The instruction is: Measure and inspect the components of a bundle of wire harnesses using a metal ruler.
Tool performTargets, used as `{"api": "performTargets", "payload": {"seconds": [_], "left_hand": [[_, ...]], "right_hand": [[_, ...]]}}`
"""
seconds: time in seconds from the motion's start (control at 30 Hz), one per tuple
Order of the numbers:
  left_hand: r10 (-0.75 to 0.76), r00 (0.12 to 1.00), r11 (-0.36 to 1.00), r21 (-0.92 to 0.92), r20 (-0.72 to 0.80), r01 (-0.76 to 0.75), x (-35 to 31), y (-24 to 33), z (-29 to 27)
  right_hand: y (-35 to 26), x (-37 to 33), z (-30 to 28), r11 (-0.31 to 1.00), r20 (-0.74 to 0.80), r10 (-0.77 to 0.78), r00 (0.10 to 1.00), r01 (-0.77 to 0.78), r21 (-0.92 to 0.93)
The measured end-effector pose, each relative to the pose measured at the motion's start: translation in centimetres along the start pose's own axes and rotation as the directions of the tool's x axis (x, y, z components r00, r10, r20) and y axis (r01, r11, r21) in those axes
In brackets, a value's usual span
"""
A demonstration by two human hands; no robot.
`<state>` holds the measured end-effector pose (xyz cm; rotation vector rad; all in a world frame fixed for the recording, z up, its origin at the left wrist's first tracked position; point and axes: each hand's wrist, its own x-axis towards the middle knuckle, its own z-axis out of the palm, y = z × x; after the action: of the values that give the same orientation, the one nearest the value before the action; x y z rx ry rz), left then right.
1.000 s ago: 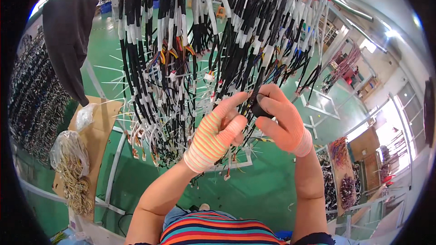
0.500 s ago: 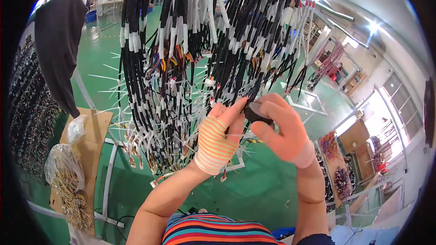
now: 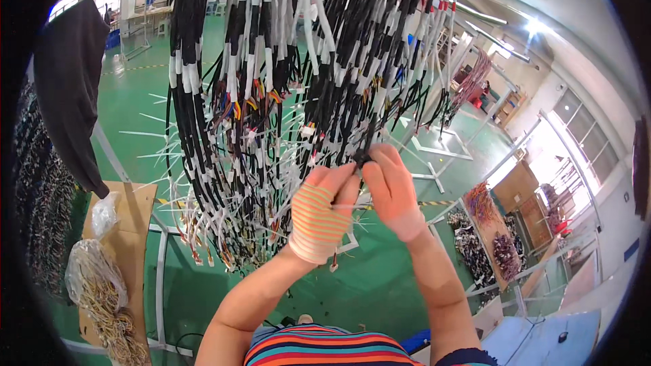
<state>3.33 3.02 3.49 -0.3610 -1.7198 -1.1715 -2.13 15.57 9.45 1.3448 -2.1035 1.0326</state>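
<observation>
A dense bundle of black and white wire harnesses (image 3: pixel 271 95) hangs before me, with white connectors and coloured wire ends among the strands. My left hand (image 3: pixel 317 213), in a striped glove, is closed with its fingertips pinching a black cable (image 3: pixel 369 137) of the bundle. Right beside it, my right hand (image 3: pixel 392 190), in an orange-pink glove, is closed too. Its thumb and fingers meet the left fingertips at a small dark spot on the cable. The fingers hide most of what the right hand holds. A thin white strip (image 3: pixel 344 207) sticks out near my left palm.
At left, a cardboard sheet (image 3: pixel 139 213) carries a plastic bag of tan wires (image 3: pixel 98 271), and a dark garment (image 3: pixel 68 95) hangs over a rack. Metal frames stand on the green floor (image 3: pixel 203 312). More wire bundles (image 3: pixel 481 203) and a light blue surface (image 3: pixel 542 339) are at right.
My right hand has moved left and closed in against my left fingertips. The black roll between its fingers half a second ago no longer shows clearly. The whole view has shifted slightly.
</observation>
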Motion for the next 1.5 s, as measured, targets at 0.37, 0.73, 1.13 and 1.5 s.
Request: {"api": "performTargets", "payload": {"seconds": [0.37,0.73,1.13,1.5], "left_hand": [[-0.165,0.981,0.981,-0.086,0.100,0.173,-2.8,-0.2,0.2],[-0.142,0.982,0.973,-0.167,0.125,0.162,-4.5,-0.8,0.0],[-0.254,0.956,0.917,-0.278,0.146,0.286,-4.1,1.4,-0.6],[-0.390,0.892,0.786,-0.422,0.228,0.451,-5.2,1.3,-0.5]], "right_hand": [[-1.3,0.9,2.1,0.951,-0.123,0.258,0.958,-0.230,0.207],[-4.7,-4.2,0.7,0.976,-0.074,0.191,0.979,-0.198,-0.088],[-0.4,-2.4,2.9,0.856,-0.094,0.372,0.924,-0.302,0.420],[-6.4,-4.3,1.1,0.808,-0.163,0.589,0.791,-0.582,0.095]]}}
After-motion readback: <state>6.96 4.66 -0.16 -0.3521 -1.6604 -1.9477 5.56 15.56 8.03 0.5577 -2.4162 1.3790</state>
